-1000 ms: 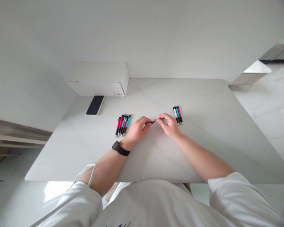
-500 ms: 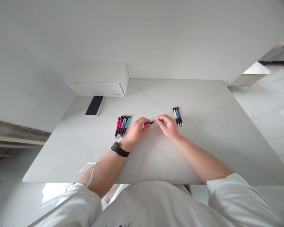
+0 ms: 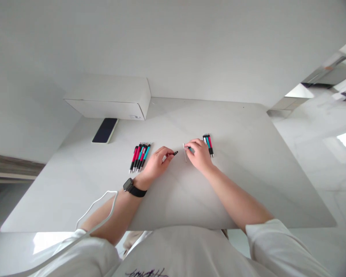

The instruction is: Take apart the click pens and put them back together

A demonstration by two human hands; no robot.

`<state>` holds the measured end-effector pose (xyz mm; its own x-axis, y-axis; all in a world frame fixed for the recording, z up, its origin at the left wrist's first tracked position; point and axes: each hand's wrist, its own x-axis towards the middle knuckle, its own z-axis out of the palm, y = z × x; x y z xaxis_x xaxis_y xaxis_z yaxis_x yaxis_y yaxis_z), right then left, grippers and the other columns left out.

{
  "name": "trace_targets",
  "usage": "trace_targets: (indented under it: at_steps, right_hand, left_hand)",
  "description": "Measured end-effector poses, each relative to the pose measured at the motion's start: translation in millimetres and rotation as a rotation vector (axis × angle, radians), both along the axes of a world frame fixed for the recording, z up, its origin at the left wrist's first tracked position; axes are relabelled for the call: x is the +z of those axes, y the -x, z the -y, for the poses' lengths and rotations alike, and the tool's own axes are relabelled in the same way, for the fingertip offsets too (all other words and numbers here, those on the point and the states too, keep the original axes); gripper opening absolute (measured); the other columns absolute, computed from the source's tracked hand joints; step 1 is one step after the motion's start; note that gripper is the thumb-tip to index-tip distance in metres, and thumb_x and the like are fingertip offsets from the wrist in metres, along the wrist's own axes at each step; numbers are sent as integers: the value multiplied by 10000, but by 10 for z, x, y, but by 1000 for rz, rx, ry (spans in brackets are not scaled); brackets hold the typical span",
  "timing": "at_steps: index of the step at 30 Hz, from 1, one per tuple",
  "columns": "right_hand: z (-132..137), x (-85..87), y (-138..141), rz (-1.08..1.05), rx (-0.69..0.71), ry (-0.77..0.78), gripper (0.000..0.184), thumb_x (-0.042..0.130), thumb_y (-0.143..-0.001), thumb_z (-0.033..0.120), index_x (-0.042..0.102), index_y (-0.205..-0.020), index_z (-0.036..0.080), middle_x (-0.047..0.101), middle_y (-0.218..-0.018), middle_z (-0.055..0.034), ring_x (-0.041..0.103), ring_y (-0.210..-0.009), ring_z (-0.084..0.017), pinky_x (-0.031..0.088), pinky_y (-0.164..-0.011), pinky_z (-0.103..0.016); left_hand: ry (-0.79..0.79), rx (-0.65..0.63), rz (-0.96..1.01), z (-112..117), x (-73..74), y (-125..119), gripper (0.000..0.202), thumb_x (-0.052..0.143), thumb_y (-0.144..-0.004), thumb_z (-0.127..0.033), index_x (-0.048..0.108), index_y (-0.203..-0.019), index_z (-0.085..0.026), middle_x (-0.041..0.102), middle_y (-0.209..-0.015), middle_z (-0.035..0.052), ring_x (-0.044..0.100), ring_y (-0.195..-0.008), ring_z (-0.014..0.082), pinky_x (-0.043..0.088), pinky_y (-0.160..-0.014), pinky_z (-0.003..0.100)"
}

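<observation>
A short black pen part point(image 3: 175, 153) sticks out from the pinched thumb and fingers of my left hand point(image 3: 159, 163). My right hand point(image 3: 200, 154) is closed, thumb and index finger brought together. What they pinch, if anything, is too small to tell. A thin white pen refill point(image 3: 185, 155) stands out at those fingertips, and I cannot tell whether it is held or lies on the table. A teal pen piece point(image 3: 189, 147) shows partly behind the right fingers. Several red, teal and black pens point(image 3: 139, 157) lie side by side left of my left hand.
Three pens point(image 3: 209, 146), white, teal and red with black grips, lie just beyond my right hand. A phone point(image 3: 105, 130) lies at the back left of the white table point(image 3: 248, 154), before a long white box point(image 3: 109, 109). A white cable point(image 3: 113, 207) crosses my left forearm.
My hands have drawn slightly apart; the black pen part is now away from the right fingertips. The view has shifted, so the table and pens appear further left.
</observation>
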<state>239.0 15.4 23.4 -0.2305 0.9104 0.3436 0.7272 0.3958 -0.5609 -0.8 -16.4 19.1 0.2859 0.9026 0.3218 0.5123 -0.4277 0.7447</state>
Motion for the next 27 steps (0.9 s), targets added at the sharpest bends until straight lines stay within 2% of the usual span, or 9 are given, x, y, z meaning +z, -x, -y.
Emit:
trace_targets:
  at_steps: [4, 9, 14, 17, 20, 22, 24, 27]
  right_hand:
    - [-22, -3, 12, 272, -42, 34, 177, 683, -978, 380, 785, -1027, 245, 659, -1209, -117, 567, -1170, -318, 400, -1050, -488]
    - [-48, 57, 162, 506, -54, 66, 267, 687, -956, 418, 766, -1053, 182, 624, -1218, -193, 523, -1162, -373, 398, -969, -510]
    - [-96, 55, 350, 647, 15, 94, 231, 554, -967, 161, 748, -1088, 124, 628, -1175, -230, 518, -1128, -370, 393, -899, -482]
    - [-68, 59, 479, 667, 87, 114, 266, 511, -952, 96, 737, -1091, 112, 629, -1175, -237, 523, -1132, -368, 389, -909, -481]
    - [-28, 114, 561, 627, 121, 107, 254, 494, -977, 120, 708, -1112, 112, 644, -1165, -226, 549, -1130, -363, 401, -921, -478]
    - [-22, 178, 543, 529, 104, 105, 231, 485, -1004, 152, 680, -1126, 133, 667, -1163, -207, 580, -1114, -347, 421, -914, -461]
    - [-43, 244, 453, 349, 81, 149, 205, 460, -1038, 186, 648, -1119, 173, 707, -1122, -166, 626, -1045, -304, 450, -875, -425]
    - [-89, 282, 222, -48, 146, 340, 153, 480, -1060, 282, 603, -1149, 256, 756, -955, -39, 665, -822, -212, 485, -754, -343]
  left_hand:
    - [-9, 11, -6, -10, -16, 9, 134, 557, -1032, -269, 669, -1084, -215, 687, -1008, 56, 668, -950, 197, 535, -888, 354]
    - [-14, 13, -16, -26, -21, 7, 137, 564, -1025, -280, 671, -1087, -219, 685, -994, 55, 668, -933, 202, 541, -876, 359]
    - [-34, 31, -3, -51, -23, -3, 140, 564, -1020, -288, 672, -1082, -222, 686, -984, 57, 667, -930, 208, 545, -869, 363]
    - [-53, 51, 4, -51, 0, -1, 136, 549, -1028, -287, 660, -1077, -224, 686, -986, 57, 660, -937, 208, 545, -876, 372]
    - [-85, 101, 13, -32, 36, 12, 129, 539, -1035, -293, 642, -1068, -223, 687, -1010, 62, 657, -972, 214, 539, -911, 388]
    - [-112, 150, 28, -18, 56, 19, 121, 536, -1039, -296, 628, -1068, -222, 686, -1035, 69, 656, -1002, 219, 534, -931, 395]
    - [-131, 190, 48, -9, 63, 19, 110, 533, -1042, -289, 617, -1072, -223, 682, -1049, 74, 654, -1013, 220, 532, -935, 395]
    - [-135, 199, 63, -10, 42, 5, 105, 531, -1045, -280, 609, -1086, -223, 677, -1058, 79, 650, -1006, 216, 535, -930, 393]
